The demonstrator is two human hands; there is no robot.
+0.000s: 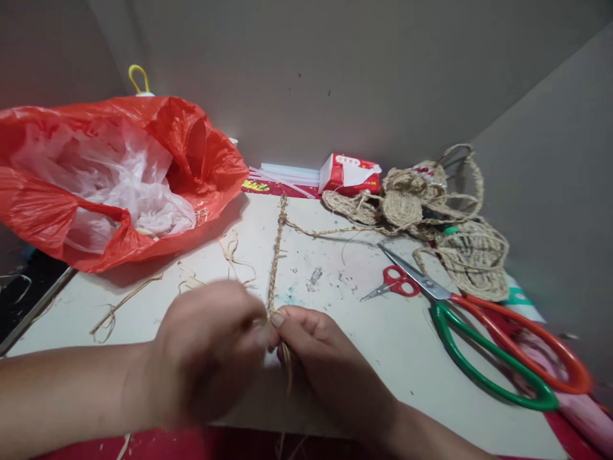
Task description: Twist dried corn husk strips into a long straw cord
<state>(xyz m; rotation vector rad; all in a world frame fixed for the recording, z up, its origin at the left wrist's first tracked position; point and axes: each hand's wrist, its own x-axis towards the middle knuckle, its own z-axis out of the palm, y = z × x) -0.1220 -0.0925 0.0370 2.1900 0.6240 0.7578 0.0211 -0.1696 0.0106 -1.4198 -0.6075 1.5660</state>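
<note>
The right hand's [330, 364] grip is closed, thumb over curled fingers, pinching the lower end of a braided straw cord [274, 268] above the white counter [383, 383]. The left hand [205, 351] is motion-blurred, its grip unreadable, knuckles up beside the cord. Loose, smooth strands [287, 367] hang below, partly hidden; the coarse plait runs straight away.

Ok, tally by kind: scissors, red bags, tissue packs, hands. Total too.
Scissors: 2 (small pair, large pair)
Red bag: 1
Tissue pack: 1
Hands: 2 (left hand, right hand)
Total: 6
</note>
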